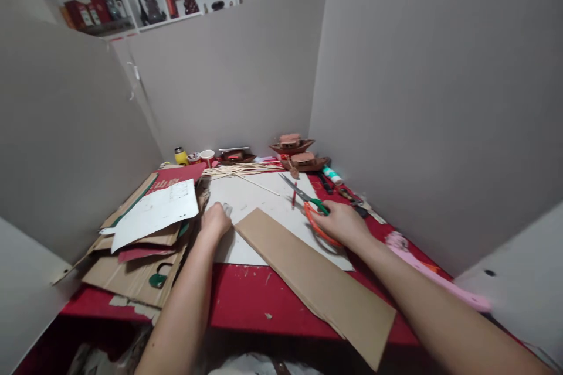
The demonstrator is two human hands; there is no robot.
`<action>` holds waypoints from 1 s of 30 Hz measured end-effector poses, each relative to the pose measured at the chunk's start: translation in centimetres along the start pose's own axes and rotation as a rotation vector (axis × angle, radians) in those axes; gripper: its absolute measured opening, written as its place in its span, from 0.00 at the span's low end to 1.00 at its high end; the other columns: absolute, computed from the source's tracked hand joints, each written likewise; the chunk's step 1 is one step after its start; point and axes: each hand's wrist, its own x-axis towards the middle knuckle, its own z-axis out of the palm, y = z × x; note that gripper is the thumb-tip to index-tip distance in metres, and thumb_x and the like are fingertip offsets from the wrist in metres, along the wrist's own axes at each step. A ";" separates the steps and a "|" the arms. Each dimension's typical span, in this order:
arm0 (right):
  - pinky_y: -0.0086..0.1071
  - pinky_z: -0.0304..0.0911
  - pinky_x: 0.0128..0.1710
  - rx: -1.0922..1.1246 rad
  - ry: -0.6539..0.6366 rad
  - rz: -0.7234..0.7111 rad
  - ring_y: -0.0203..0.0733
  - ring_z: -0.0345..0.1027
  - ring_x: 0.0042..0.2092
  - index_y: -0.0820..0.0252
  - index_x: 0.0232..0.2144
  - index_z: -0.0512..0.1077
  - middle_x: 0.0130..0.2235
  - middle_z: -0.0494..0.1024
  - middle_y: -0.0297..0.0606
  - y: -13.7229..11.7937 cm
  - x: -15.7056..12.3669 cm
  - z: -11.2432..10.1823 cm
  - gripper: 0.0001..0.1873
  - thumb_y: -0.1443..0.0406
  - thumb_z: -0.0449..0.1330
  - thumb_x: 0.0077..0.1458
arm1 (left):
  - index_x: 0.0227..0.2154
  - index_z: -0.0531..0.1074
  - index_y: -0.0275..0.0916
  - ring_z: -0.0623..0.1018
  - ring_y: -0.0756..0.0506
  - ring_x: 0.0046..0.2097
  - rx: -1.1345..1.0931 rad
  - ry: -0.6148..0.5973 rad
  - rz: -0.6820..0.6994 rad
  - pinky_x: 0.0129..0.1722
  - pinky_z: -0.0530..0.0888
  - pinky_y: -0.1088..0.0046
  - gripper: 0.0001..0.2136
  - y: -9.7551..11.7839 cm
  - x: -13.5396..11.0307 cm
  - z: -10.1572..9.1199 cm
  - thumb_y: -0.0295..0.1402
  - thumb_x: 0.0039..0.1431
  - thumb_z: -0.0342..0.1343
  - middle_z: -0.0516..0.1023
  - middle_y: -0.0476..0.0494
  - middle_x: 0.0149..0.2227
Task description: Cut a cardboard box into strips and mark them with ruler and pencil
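Observation:
My right hand (345, 224) is closed around the handles of scissors (303, 194), one handle green and the other orange. The blades point up and to the left over the white board (259, 187). My left hand (215, 221) is closed at the board's left side, with a small greyish piece (227, 209) showing at its fingertips; I cannot make out what it is. Between my hands a long strip of brown cardboard (316, 281) lies slantwise, its near end past the table's front edge. A red pencil-like stick (294, 195) lies by the scissors.
Cardboard sheets (132, 272) and a white sheet (158, 214) are stacked at left. Thin wooden sticks (241, 170) lie at the back. Model boats (305, 161), paper cups (207, 157) and a yellow bottle (180, 156) stand behind. A pink strip (440, 281) lies at right; grey partitions (237, 82) surround the table.

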 end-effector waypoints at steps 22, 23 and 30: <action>0.39 0.61 0.30 0.191 -0.077 0.008 0.54 0.72 0.31 0.56 0.27 0.70 0.29 0.79 0.47 2.1 -8.4 0.8 0.15 0.50 0.58 0.47 | 0.33 0.61 0.41 0.68 0.52 0.13 -1.129 -0.455 0.138 0.15 0.62 0.82 0.01 0.3 -12.0 2.0 0.30 0.58 0.48 0.67 0.56 0.13; 0.38 0.62 0.29 0.233 -0.092 -0.002 0.53 0.72 0.31 0.56 0.27 0.71 0.28 0.79 0.45 1.7 -8.9 1.0 0.16 0.50 0.58 0.47 | 0.33 0.62 0.40 0.67 0.52 0.13 -1.132 -0.444 0.138 0.15 0.62 0.82 0.01 0.5 -11.7 2.2 0.30 0.58 0.48 0.68 0.55 0.13; 0.31 0.60 0.28 0.381 -0.137 -0.113 0.44 0.70 0.31 0.57 0.27 0.69 0.28 0.77 0.37 -2.6 -10.9 2.5 0.15 0.51 0.59 0.49 | 0.35 0.61 0.41 0.72 0.50 0.17 -1.129 -0.357 0.161 0.15 0.64 0.81 0.07 0.1 -9.9 2.7 0.37 0.58 0.50 0.68 0.56 0.17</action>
